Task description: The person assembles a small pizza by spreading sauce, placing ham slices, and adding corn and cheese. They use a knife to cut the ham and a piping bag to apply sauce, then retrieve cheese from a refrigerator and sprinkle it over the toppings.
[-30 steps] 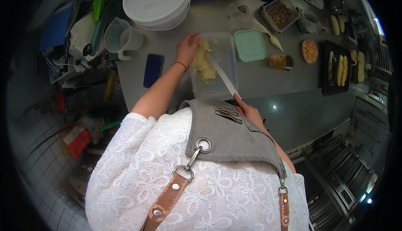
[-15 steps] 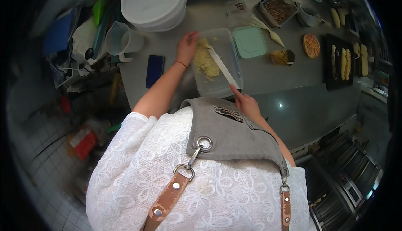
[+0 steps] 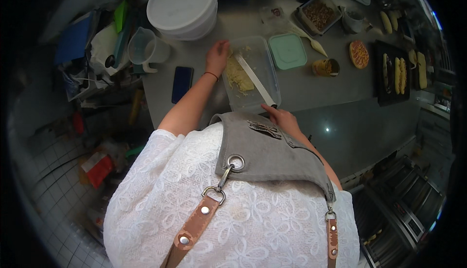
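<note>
My right hand (image 3: 283, 118) is closed around the dark handle of a serrated knife (image 3: 256, 82). The blade slants away to the far left, over a shallow translucent plastic tray (image 3: 266, 63). Pale yellow chopped food (image 3: 237, 75) is heaped in the tray's left half, partly covered by the blade, with small bits scattered beyond it. At the tray's far left edge is my left hand (image 3: 217, 58), its fingers curled against the rim; the fingertips are partly hidden.
Left of the tray lie a phone (image 3: 182, 84) and a measuring jug (image 3: 147, 49), with a white lidded bucket (image 3: 182, 5) behind. To the right are a mint-green lid (image 3: 288, 51), a jar (image 3: 325, 67), a piping bag (image 3: 317, 46), a topped round pastry (image 3: 359, 54) and a black tray of long pastries (image 3: 384, 95).
The knife and my right hand have shifted a little left and nearer me, the blade now lying further across the yellow heap. My left hand stays at the tray's edge.
</note>
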Available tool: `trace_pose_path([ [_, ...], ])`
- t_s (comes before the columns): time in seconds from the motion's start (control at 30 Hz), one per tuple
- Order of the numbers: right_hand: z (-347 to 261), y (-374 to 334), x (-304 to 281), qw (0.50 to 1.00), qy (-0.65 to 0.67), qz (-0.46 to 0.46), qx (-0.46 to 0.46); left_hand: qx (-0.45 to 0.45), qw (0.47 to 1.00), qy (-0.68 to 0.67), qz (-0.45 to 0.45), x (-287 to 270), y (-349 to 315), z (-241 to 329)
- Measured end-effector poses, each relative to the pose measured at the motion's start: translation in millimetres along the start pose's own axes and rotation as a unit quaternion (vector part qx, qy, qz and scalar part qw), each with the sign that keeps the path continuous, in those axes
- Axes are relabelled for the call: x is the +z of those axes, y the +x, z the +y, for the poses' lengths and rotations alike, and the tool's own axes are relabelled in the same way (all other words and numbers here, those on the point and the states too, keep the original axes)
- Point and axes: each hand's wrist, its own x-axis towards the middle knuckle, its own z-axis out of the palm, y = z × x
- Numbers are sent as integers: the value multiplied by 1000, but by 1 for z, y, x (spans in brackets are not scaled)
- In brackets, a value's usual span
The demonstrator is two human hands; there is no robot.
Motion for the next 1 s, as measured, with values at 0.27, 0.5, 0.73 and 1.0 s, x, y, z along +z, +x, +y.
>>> trace_pose_path([
  [0.27, -14, -38, -45, 992, -101, 76, 18, 203, 945, 242, 88, -22, -13, 48],
  [0.5, -8, -70, -41, 971, 12, 235, 31, 231, 782, 552, -174, 0, -16, 43],
  [0.73, 1, -87, -41, 936, 81, 338, 52, 148, 828, 503, -198, 34, -6, 25],
  [1.0, 38, -117, -54, 916, 84, 388, 57, 136, 872, 413, -223, 26, -9, 37],
])
